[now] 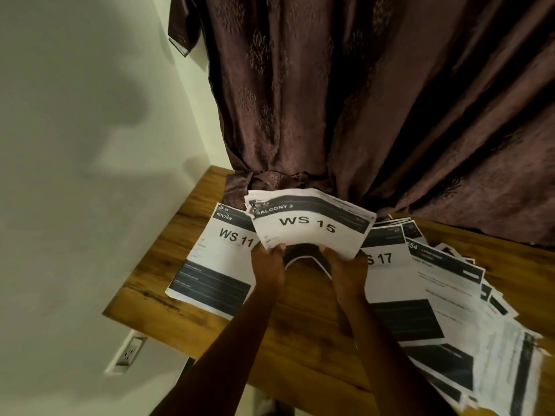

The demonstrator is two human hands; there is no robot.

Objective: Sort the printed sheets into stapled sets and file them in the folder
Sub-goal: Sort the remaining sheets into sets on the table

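Both hands hold up a thick stack of printed sheets (309, 223) above the wooden table (303, 331); its top page reads "WS 15". My left hand (268, 262) grips the stack's lower left edge and my right hand (348, 270) grips its lower right edge, so the bottom of the stack curls under. A set headed "WS 11" (216, 265) lies flat on the table to the left. Another set, "WS 17" (393, 289), lies to the right, partly under my right hand. No folder or stapler is in view.
A fanned heap of more printed sheets (480, 340) spreads over the table's right side to the frame edge. A dark brown curtain (360, 100) hangs down onto the table's back edge. A pale wall with a socket (129, 354) stands on the left.
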